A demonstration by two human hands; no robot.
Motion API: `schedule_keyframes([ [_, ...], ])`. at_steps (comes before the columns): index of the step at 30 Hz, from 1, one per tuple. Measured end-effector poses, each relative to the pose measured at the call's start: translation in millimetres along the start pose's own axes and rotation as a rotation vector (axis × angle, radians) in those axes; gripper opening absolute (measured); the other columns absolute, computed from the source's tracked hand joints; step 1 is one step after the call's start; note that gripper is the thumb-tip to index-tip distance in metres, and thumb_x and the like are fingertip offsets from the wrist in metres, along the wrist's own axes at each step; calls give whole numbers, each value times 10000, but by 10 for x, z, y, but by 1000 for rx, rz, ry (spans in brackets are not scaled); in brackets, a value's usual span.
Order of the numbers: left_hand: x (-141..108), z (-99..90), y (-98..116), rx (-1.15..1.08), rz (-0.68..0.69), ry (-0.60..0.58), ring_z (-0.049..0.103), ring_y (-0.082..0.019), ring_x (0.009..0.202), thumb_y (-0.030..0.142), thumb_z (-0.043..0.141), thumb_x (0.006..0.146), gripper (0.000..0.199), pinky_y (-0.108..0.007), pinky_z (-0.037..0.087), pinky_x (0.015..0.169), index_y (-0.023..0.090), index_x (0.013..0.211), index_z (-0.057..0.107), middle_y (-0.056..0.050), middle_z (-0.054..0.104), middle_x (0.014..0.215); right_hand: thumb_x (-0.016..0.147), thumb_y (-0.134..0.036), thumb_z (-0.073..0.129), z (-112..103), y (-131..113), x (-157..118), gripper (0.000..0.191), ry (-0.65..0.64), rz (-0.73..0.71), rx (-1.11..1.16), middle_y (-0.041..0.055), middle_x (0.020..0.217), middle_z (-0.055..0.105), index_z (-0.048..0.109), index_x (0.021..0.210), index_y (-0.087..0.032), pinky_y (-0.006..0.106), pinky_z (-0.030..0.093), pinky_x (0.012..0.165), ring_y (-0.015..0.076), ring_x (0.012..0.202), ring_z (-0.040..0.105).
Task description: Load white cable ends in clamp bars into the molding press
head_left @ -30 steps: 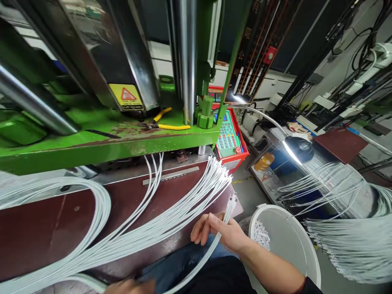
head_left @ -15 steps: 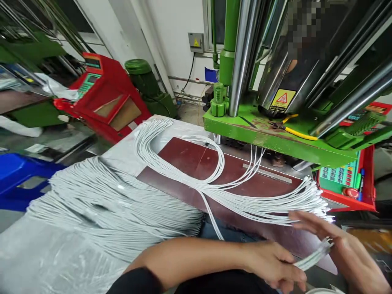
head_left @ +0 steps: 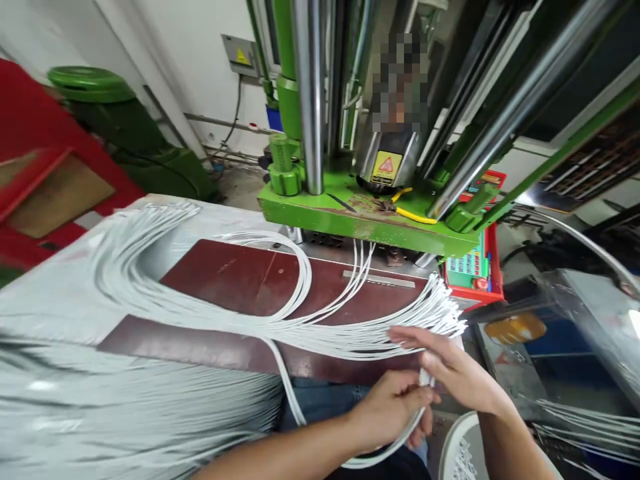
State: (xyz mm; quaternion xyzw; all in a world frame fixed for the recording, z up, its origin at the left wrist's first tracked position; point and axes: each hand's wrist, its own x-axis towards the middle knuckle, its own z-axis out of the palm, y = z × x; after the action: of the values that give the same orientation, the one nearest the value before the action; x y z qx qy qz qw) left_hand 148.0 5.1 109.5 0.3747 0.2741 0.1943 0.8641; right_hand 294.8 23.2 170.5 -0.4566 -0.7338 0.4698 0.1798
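My left hand (head_left: 395,410) is closed around a few white cables (head_left: 400,440) near their ends, low in the view right of centre. Beside it, my right hand (head_left: 450,367) has its fingers stretched out, with the palm against the upper ends of those cables. Just beyond its fingertips lies a large bundle of white cables (head_left: 325,337), spread on a brown board (head_left: 225,273) with its ends fanned out to the right. One loop of the bundle curls back on the board, and a few cables run under the green machine plate (head_left: 320,217).
Yellow-handled pliers (head_left: 415,215) rest on the machine plate. A thick pile of grey-white cables (head_left: 125,413) covers the left of the table. A white bucket (head_left: 453,443) with small white pieces stands below my right hand. A red control box (head_left: 493,267) is behind.
The view has swung to the right, so the bucket shows more. My hands have come closer together, and the held cable ends now stand upright between them.
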Motion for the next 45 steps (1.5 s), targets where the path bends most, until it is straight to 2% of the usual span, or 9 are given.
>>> schedule_keyframes([
  [3, -53, -44, 7, -42, 38, 15, 419, -70, 351, 528, 567, 742, 393, -208, 326, 371, 140, 791, 534, 40, 516, 497, 966, -423, 318, -64, -109, 138, 425, -87, -64, -107, 86, 1128, 629, 557, 1224, -185, 311, 457, 898, 172, 1024, 584],
  [8, -128, -115, -4, -67, 40, 89, 429, -64, 371, 478, 568, 786, 347, -194, 320, 378, 142, 840, 502, 29, 540, 552, 917, -436, 452, -282, 113, 716, 407, 399, -52, -611, 111, 1105, 588, 576, 1156, -131, 365, 374, 965, 211, 1086, 494],
  [13, -228, -66, 131, -73, 86, 171, 422, -68, 394, 417, 535, 838, 254, -191, 330, 386, 175, 845, 458, 49, 512, 560, 892, -437, 500, -379, 366, 1225, 392, 304, -89, -839, 90, 1021, 566, 594, 1114, -129, 326, 378, 940, 193, 1004, 489],
  [17, -279, -50, 224, -36, 90, 161, 449, -70, 415, 385, 525, 854, 224, -208, 353, 405, 173, 806, 470, 34, 520, 631, 928, -344, 455, -380, 252, 1144, 286, 301, -60, -1025, 119, 1032, 551, 577, 1010, -98, 303, 429, 828, 225, 999, 501],
  [21, -276, -74, 231, 22, 93, 163, 460, -75, 423, 387, 546, 843, 243, -218, 368, 414, 167, 759, 485, 24, 521, 640, 937, -312, 429, -469, 146, 736, 267, 277, 202, -1093, 128, 912, 605, 516, 1058, -91, 302, 439, 654, 237, 805, 591],
  [26, -220, -62, 238, 56, 105, 126, 432, -61, 417, 381, 549, 849, 261, -207, 354, 434, 164, 716, 491, 32, 510, 583, 910, -323, 493, -538, 94, 91, 276, 479, 309, -558, 19, 735, 592, 535, 1120, -149, 261, 426, 617, 151, 640, 559],
  [32, -143, -63, 177, 99, 47, 101, 376, -63, 416, 407, 576, 826, 296, -199, 306, 409, 166, 678, 484, 51, 442, 513, 866, -448, 527, -206, 28, -190, 537, 362, 261, 427, -7, 692, 542, 486, 1310, -148, 229, 443, 537, 94, 560, 495],
  [39, -134, -81, 123, 206, 31, 135, 372, -64, 414, 428, 562, 830, 329, -203, 310, 411, 176, 649, 449, 50, 442, 509, 866, -411, 542, -6, 50, -66, 519, 369, 177, 725, 24, 755, 571, 509, 1305, -136, 263, 435, 623, 96, 607, 515],
  [45, -144, -73, 142, 232, 45, 179, 355, -63, 401, 430, 559, 832, 332, -202, 300, 400, 182, 648, 437, 60, 424, 492, 866, -381, 550, 4, 44, -40, 490, 363, 171, 715, 23, 728, 566, 536, 1280, -121, 270, 431, 622, 97, 591, 506],
])
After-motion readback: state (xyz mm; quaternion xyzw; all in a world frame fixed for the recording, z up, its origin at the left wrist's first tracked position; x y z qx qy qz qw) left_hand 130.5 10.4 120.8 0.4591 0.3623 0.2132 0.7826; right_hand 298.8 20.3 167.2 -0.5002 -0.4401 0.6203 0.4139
